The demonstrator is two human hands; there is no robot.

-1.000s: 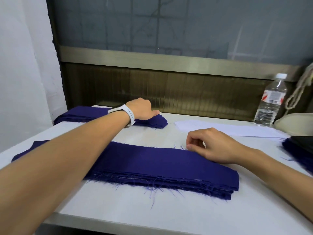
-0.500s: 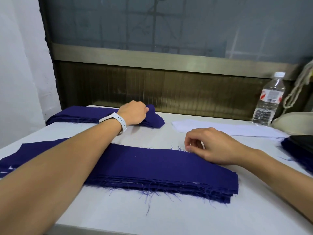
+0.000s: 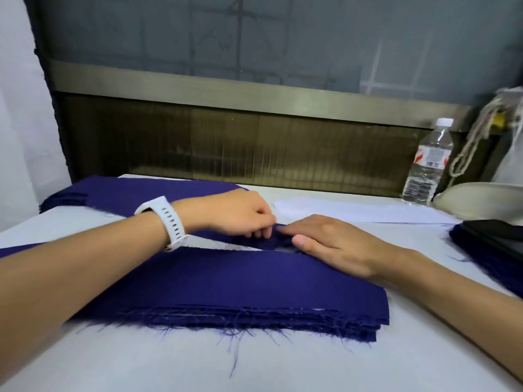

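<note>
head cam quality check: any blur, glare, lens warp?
Head view: wide-angle warp leans the water bottle outward; far fabric stack smears at its left end, near fabric stack shows a sharp frayed edge; soft light, faint shadow under the right hand; no glare on the table.

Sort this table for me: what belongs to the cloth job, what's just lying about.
In the job: left hand, right hand, blue cloth piece between them, near blue stack, far blue stack.
Lying about: water bottle, white paper, dark pile at right.
</note>
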